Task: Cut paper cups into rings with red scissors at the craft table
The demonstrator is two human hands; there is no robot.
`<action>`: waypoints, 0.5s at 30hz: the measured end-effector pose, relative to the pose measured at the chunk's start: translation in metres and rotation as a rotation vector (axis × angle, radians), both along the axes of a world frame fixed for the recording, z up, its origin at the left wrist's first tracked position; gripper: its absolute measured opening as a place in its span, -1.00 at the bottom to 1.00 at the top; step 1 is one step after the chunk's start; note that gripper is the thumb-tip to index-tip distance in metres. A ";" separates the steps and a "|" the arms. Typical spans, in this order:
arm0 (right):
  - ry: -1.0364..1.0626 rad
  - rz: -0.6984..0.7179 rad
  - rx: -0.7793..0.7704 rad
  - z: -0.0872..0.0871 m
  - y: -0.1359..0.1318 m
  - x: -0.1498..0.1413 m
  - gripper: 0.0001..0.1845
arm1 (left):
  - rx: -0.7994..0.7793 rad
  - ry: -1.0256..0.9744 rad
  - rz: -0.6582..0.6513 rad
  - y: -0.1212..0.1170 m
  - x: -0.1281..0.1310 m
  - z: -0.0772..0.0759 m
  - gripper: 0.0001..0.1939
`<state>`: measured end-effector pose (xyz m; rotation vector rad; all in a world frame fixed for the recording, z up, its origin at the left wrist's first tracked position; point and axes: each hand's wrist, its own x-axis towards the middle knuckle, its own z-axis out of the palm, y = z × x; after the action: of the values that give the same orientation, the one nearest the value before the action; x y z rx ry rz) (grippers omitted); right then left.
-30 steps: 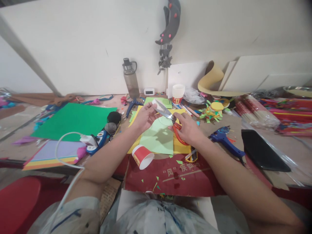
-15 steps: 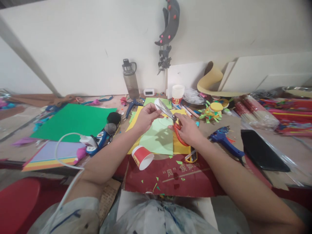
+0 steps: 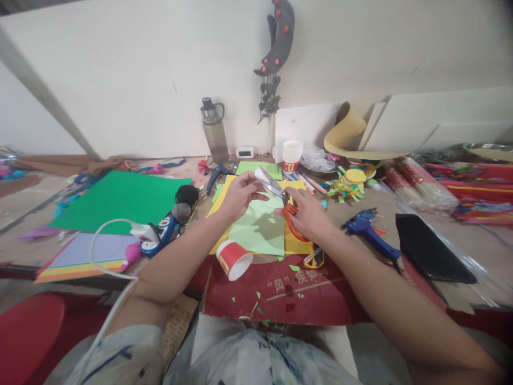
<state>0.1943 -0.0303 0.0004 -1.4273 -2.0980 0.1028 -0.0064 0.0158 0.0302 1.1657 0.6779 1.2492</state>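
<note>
My left hand (image 3: 239, 197) pinches a small white paper piece (image 3: 259, 172), whose far edge lies against the scissor blades. Scissors (image 3: 274, 187) with orange-red handles are gripped in my right hand (image 3: 310, 215), their blades pointing up and left over the sheets. Beneath both hands is a pale green sheet (image 3: 256, 232) with a drawn curve partly showing. It rests on yellow paper (image 3: 298, 246). A red-and-white paper cup (image 3: 232, 260) lies on its side, nearer to me. How far the blades have cut in is too small to tell.
On the right are a blue glue gun (image 3: 371, 232) and a black phone (image 3: 433, 248). A bottle (image 3: 214, 131) and another paper cup (image 3: 292, 155) stand at the back. Green paper (image 3: 124, 200) and a white cable (image 3: 94, 240) lie left. Scraps dot the red board (image 3: 248, 291).
The white piece has turned in my left fingers and shows a narrower face now. The scissor blades have drawn closer together. Both hands stay at nearly the same place.
</note>
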 end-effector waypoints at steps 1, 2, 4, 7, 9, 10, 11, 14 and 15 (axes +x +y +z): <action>0.003 0.001 0.000 0.000 0.000 0.000 -0.48 | -0.003 0.011 0.000 -0.001 0.000 0.000 -0.64; 0.006 0.000 0.000 0.001 -0.001 0.000 -0.47 | -0.006 0.021 0.001 -0.001 0.001 0.000 -0.65; 0.012 -0.002 0.000 0.002 -0.002 0.000 -0.48 | -0.011 0.037 0.005 -0.002 0.001 0.001 -0.64; 0.012 -0.005 0.002 0.003 -0.002 -0.001 -0.47 | -0.012 0.049 0.019 -0.003 0.001 0.001 -0.62; 0.004 -0.007 0.001 0.003 -0.002 -0.001 -0.46 | -0.008 0.049 0.021 -0.003 0.001 0.002 -0.62; -0.002 -0.008 -0.002 0.003 -0.002 -0.001 -0.46 | -0.007 0.047 0.019 -0.003 0.001 0.002 -0.61; -0.009 -0.010 -0.005 0.003 -0.002 -0.001 -0.46 | -0.006 0.046 0.014 -0.003 0.001 0.002 -0.61; -0.028 -0.018 -0.015 0.003 -0.002 -0.001 -0.46 | -0.003 0.045 0.003 -0.003 0.001 0.001 -0.59; -0.032 -0.021 -0.018 0.003 -0.003 -0.001 -0.46 | -0.002 0.045 0.000 -0.003 0.001 0.001 -0.58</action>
<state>0.1933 -0.0329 0.0034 -1.4703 -2.1119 0.0910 -0.0050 0.0133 0.0316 1.1951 0.7119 1.2249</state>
